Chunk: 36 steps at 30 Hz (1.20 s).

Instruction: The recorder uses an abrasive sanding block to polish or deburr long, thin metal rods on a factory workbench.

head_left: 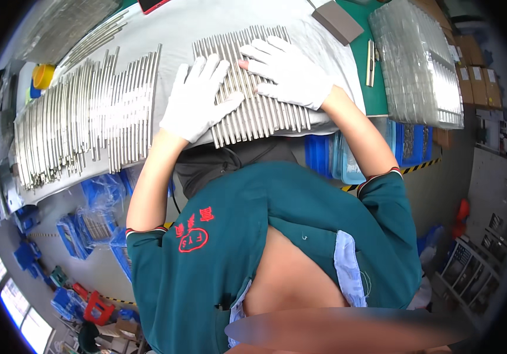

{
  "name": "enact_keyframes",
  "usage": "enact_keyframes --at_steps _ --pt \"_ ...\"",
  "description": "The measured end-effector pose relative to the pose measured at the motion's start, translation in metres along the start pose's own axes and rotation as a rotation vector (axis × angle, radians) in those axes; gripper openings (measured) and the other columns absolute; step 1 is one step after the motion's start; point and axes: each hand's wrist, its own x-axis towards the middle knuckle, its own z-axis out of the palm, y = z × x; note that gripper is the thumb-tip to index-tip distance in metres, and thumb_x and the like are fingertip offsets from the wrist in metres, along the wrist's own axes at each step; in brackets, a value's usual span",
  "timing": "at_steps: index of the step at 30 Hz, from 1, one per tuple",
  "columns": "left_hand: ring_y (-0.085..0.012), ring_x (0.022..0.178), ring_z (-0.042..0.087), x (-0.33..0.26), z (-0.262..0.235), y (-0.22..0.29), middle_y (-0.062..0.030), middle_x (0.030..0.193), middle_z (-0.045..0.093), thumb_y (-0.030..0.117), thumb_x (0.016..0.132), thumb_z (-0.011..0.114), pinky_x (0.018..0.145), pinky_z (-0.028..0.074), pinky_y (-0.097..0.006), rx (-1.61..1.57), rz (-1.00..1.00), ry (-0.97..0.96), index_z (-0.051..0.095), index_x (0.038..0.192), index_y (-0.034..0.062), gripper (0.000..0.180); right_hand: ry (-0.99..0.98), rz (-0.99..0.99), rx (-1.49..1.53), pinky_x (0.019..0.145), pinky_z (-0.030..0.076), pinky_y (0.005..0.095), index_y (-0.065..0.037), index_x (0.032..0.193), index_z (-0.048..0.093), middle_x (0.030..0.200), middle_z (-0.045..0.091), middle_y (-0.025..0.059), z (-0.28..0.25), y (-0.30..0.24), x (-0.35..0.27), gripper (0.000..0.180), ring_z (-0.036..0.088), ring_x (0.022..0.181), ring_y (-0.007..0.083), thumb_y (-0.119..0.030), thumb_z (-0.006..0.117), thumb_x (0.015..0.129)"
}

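Observation:
Both of my hands wear white gloves and lie flat on a row of slim silvery metal rods (257, 123) set side by side on the white cloth. My left hand (197, 100) rests over the row's left side, fingers spread and pointing away from me, the thumb stretched toward the middle. Across the far right part of the row lies my right hand (292, 75), its fingers extended to the left. One fingertip of the right glove shows bare. Neither hand is closed around a rod. The gloves hide parts of the rods beneath them.
A larger batch of metal rods (88, 115) covers the left of the cloth-covered table (174, 32). A grey block (337, 22) stands at the far right, near stacked clear plastic trays (416, 65). A yellow roll (43, 76) sits far left. Blue bins (413, 144) are below the table edge.

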Motion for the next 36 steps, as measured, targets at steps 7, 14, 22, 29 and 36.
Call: enact_keyframes --at_steps 7,14,22,29,36 --pt "-0.0347 0.124 0.046 0.022 0.013 0.017 -0.0209 0.133 0.051 0.049 0.090 0.054 0.107 0.030 -0.046 0.030 0.154 0.148 0.054 0.130 -0.0003 0.063 -0.018 0.007 -0.043 0.113 0.029 0.0422 -0.009 0.136 0.053 0.138 0.052 0.0128 -0.005 0.020 -0.026 0.052 0.043 0.132 0.0285 -0.039 0.052 0.094" --pt "-0.0364 0.126 0.045 0.023 0.016 0.017 -0.0206 0.135 0.051 0.048 0.091 0.053 0.108 0.029 -0.050 0.052 0.160 0.121 0.054 0.132 0.0046 0.060 -0.032 0.022 -0.059 0.112 0.029 0.0419 -0.009 0.136 0.053 0.138 0.052 0.0118 -0.007 0.019 -0.024 0.052 0.042 0.133 0.0284 -0.039 0.053 0.094" --pt "-0.0371 0.128 0.045 0.005 0.006 -0.010 -0.0219 0.138 0.049 0.045 0.091 0.056 0.108 0.033 -0.049 0.016 0.114 0.098 0.053 0.134 0.0041 0.059 0.065 0.015 -0.008 0.111 0.031 0.0416 -0.011 0.136 0.053 0.137 0.053 0.0127 0.009 0.000 0.004 0.051 0.045 0.130 0.0274 -0.040 0.051 0.094" --pt "-0.0335 0.105 0.060 0.064 0.029 -0.039 -0.0163 0.114 0.064 0.034 0.094 0.055 0.092 0.047 -0.041 -0.108 0.003 0.284 0.064 0.119 0.0053 0.039 -0.060 0.369 0.124 0.098 0.044 0.0470 -0.007 0.120 0.062 0.117 0.062 0.0171 -0.028 0.012 0.060 0.045 0.056 0.112 0.0347 -0.034 0.062 0.083" --pt "-0.0317 0.091 0.063 0.078 0.037 -0.037 -0.0128 0.101 0.067 0.033 0.093 0.057 0.082 0.050 -0.041 -0.043 -0.048 0.350 0.069 0.110 0.0122 0.030 0.240 0.321 -0.087 0.093 0.045 0.0486 -0.009 0.112 0.065 0.108 0.064 0.0147 0.000 0.017 0.055 0.039 0.059 0.102 0.0331 -0.037 0.058 0.086"
